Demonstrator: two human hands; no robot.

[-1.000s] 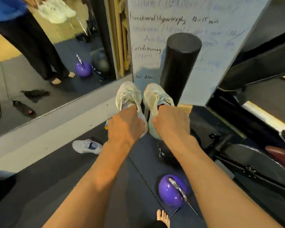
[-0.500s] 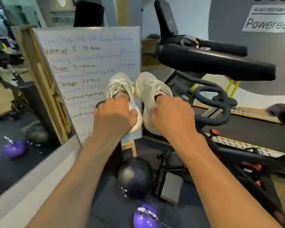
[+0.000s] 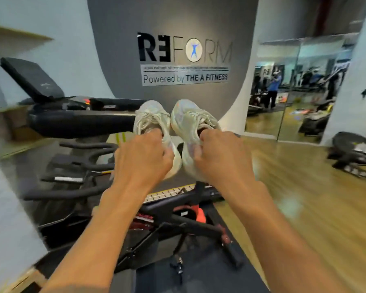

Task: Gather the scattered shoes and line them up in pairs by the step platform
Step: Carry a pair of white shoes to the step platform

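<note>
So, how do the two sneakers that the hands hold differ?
The left sneaker shows its laces squarely; the right sneaker is rolled, showing its side. Only the right sneaker has an orange mark at the toe, the left none. Both are pale and gripped at the opening.

Bike (image 3: 72,123) blocks left, open floor (image 3: 304,187) right

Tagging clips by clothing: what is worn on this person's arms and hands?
Nothing worn shows: the left forearm and right forearm are bare to the frame's edge, no sleeves. The left hand and right hand have no gloves, watch or wristband. A small dark spot on the right hand is too blurred to identify.
</note>
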